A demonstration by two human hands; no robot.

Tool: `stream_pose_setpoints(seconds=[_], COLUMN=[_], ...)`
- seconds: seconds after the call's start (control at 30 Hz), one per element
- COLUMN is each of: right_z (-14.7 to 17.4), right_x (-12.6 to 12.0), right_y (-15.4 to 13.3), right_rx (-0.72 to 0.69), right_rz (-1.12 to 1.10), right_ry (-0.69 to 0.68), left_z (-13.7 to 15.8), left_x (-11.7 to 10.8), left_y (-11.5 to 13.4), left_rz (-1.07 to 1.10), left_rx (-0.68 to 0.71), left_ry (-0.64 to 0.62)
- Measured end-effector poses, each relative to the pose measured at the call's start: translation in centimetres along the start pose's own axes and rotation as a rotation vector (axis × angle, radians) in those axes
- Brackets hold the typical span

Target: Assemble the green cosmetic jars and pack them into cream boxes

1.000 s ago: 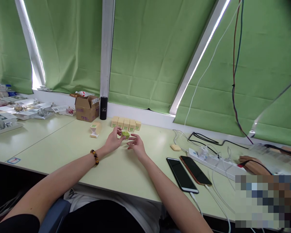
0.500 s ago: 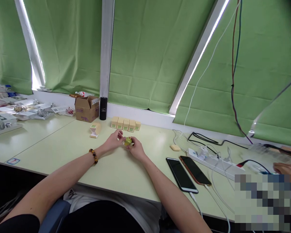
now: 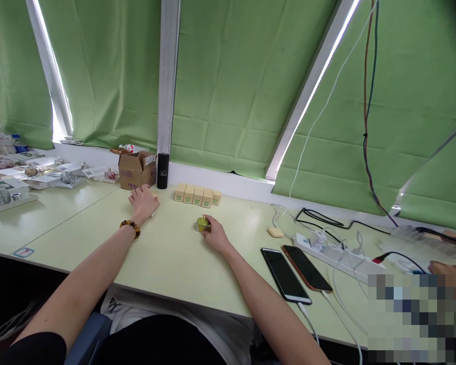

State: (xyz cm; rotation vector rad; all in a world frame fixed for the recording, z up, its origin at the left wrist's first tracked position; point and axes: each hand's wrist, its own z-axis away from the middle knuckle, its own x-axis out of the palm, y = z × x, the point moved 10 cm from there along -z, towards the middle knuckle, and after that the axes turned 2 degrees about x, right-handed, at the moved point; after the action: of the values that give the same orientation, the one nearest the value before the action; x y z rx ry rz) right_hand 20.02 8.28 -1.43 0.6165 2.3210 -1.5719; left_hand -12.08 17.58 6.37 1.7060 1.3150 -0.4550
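In my right hand (image 3: pixel 216 234) is a small green glass bottle (image 3: pixel 202 224) with a yellowish loop at its top, pinched from the right side just over the table. My left hand (image 3: pixel 143 204), with a beaded bracelet at the wrist, reaches over a small cream carton (image 3: pixel 153 215) to the left. Its fingers look spread and bent above the carton, which the hand mostly covers. Whether they touch it is hidden. Beyond the hands, a row of several small cream boxes (image 3: pixel 198 196) with green labels stands near the wall.
A brown cardboard box (image 3: pixel 137 172) and a black tumbler (image 3: pixel 162 171) stand behind my left hand. Packaged goods (image 3: pixel 41 175) cover the far left. To the right lie two phones (image 3: pixel 287 276), a power strip (image 3: pixel 330 257), loose cables and a cream piece (image 3: pixel 275 232).
My left hand has left the bottle and moved left to the small carton, now largely covering it. The right hand still holds the bottle in nearly the same spot.
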Motion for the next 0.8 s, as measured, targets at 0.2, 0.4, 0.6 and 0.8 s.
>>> stream_pose_setpoints(seconds=[0.2, 0.4, 0.6, 0.8], right_z=[0.3, 1.8, 3.2, 2.4], right_x=[-1.3, -2.8, -3.2, -2.1], right_y=[-1.0, -5.8, -9.3, -8.1], right_rx=[-0.002, -0.197, -0.279, -0.183], right_rz=[0.091, 0.135, 0.002, -0.369], right_ry=[0.075, 0.230, 0.301, 0.240], left_z=[0.1, 0.7, 3.6, 9.7], left_x=[3.1, 2.2, -2.3, -4.5], left_y=[-2.4, -0.1, 8.6, 16.2], left_rz=[-0.056, -0.045, 0.151, 0.360], left_rx=[-0.055, 0.045, 0.409, 0.786], left_ry=[-0.219, -0.178, 0.065, 0.091])
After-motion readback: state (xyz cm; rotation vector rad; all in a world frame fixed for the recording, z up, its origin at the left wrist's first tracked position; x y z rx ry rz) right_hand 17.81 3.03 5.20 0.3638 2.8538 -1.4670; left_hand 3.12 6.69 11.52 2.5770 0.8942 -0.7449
